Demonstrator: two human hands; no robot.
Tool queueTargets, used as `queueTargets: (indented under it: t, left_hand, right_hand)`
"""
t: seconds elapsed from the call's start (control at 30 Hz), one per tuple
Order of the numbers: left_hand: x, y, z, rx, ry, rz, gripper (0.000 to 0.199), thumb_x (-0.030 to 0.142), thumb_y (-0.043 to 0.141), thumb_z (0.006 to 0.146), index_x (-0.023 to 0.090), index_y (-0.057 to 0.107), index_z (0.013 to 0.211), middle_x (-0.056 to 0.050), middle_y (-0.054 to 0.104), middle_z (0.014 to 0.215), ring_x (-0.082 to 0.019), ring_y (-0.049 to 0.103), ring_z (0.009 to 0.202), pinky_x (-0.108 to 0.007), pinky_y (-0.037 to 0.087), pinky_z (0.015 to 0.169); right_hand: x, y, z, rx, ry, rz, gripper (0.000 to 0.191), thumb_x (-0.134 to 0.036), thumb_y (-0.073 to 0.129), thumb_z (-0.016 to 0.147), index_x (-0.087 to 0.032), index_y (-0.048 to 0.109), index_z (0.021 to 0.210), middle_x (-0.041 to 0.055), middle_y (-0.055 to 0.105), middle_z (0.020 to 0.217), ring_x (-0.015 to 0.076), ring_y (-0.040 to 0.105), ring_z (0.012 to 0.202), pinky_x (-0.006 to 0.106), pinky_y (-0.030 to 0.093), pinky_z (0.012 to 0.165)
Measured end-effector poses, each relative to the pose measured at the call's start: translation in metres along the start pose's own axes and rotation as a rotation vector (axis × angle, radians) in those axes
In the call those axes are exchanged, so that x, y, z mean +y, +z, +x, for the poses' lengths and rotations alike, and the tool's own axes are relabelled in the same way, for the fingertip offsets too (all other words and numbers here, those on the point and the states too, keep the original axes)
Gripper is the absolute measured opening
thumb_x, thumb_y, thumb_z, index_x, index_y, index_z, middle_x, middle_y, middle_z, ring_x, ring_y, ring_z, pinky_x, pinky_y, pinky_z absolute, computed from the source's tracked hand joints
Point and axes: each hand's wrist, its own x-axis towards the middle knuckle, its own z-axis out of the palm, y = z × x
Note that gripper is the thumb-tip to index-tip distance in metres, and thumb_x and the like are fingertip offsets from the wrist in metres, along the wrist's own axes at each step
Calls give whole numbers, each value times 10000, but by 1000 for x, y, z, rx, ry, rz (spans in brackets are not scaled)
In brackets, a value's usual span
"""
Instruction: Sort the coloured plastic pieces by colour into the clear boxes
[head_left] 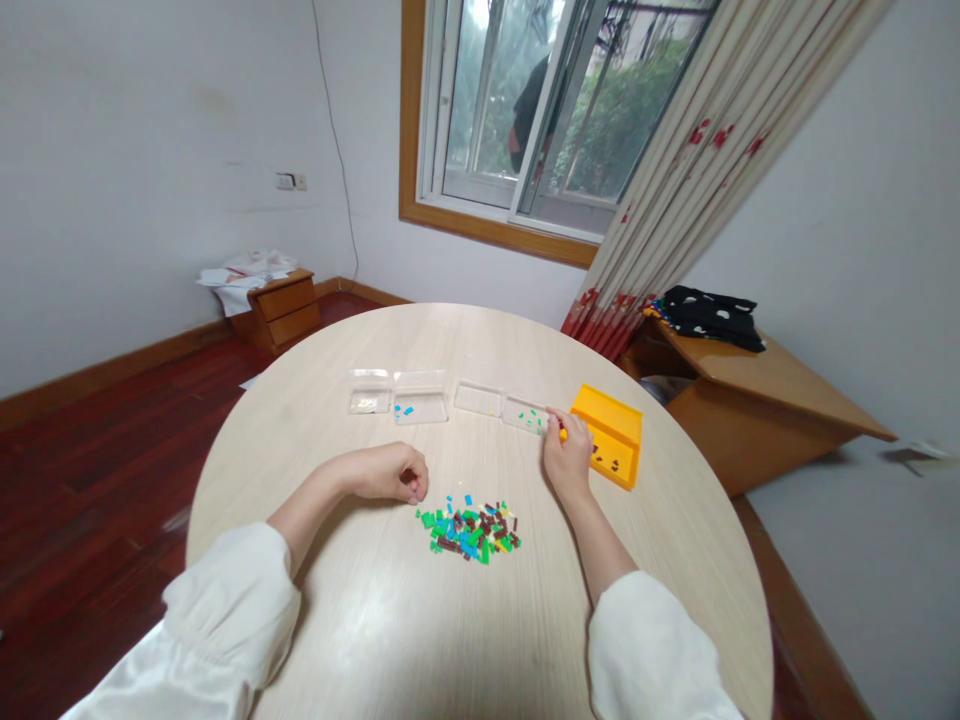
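Curled fingers close my left hand (388,472) just above the table, beside the left edge of a pile of small building bricks (474,532) in green, blue, brown and yellow. Whether a brick is between those fingertips cannot be made out. My right hand (568,455) is bent at the right end of a clear box holding green bricks (517,424), its fingers together and what they hold hidden. Directly right of it lies an open yellow box (634,462) with a few brown bricks inside, partly covered by the hand.
Three more clear boxes stand across the table (450,640): one with pale pieces (369,411), one with blue bricks (431,418), one with a tiny yellow piece (478,409). Beyond the table are a window, a curtain (660,200), and a tilted wooden cabinet (742,430).
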Motion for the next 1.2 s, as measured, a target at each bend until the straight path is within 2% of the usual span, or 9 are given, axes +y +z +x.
queueTargets:
  t: [0.17,0.23,0.4,0.5,0.63,0.87,0.93,1.07,1.2]
  left_hand:
    - [-1,-1,3,171,-49,13,99,141,550,652,160,646,640,-2,578,659,-104,490,581,-222,380,566]
    - [-3,-3,6,334,-44,70,95,162,554,669,161,647,651,-6,577,652,-112,481,584,-233,376,569]
    - [-20,-13,17,896,-77,219,93,170,541,704,163,633,690,-21,594,694,-132,490,630,-262,390,625]
    - [-34,-18,21,1058,-87,276,103,158,524,724,158,623,698,-36,610,744,-146,519,693,-279,409,695]
    - [-46,-20,26,1117,-82,322,105,158,515,743,153,614,708,-51,616,780,-167,548,769,-294,416,757]
    - [-53,-20,28,1102,-93,333,119,159,517,754,160,632,725,-41,609,783,-171,558,791,-294,421,775]
    - [-53,-20,28,1120,-97,331,153,175,532,756,160,654,848,-36,602,792,-169,554,786,-297,419,779]
    - [-51,-19,26,1165,-86,334,437,219,582,746,176,547,1179,-8,567,788,-158,534,772,-290,413,770]
    - [-50,-18,25,1159,-79,323,432,236,581,753,173,551,1179,7,547,733,-141,514,702,-275,409,726]
  right_hand:
    - [-2,1,-1,-2,-9,4,312,-296,352,873,-154,629,899,106,642,871,228,525,845,351,358,758]
    - [-3,1,-2,-9,-13,14,300,-290,357,870,-163,628,897,99,644,878,223,528,845,349,358,760]
    - [-11,3,-4,-36,-43,32,289,-268,361,866,-158,627,899,101,647,878,224,532,850,353,361,766]
    - [-14,4,-5,-50,-69,46,274,-260,373,865,-160,627,892,100,647,880,223,539,854,360,369,775]
    - [-18,6,-7,-80,-99,81,255,-252,388,864,-165,627,888,93,639,849,220,542,838,366,397,771]
    - [-29,9,-12,-175,-156,187,233,-238,408,860,-193,634,887,77,627,828,214,545,820,372,432,758]
    - [-34,8,-13,-218,-159,221,218,-238,425,854,-202,639,874,70,629,815,213,546,807,371,432,754]
    - [-42,5,-15,-340,-127,320,152,-243,504,815,-200,650,822,49,622,743,193,543,740,347,434,721]
    - [-49,3,-21,-520,-52,428,96,-245,591,757,-183,661,783,38,614,724,164,539,690,306,435,658]
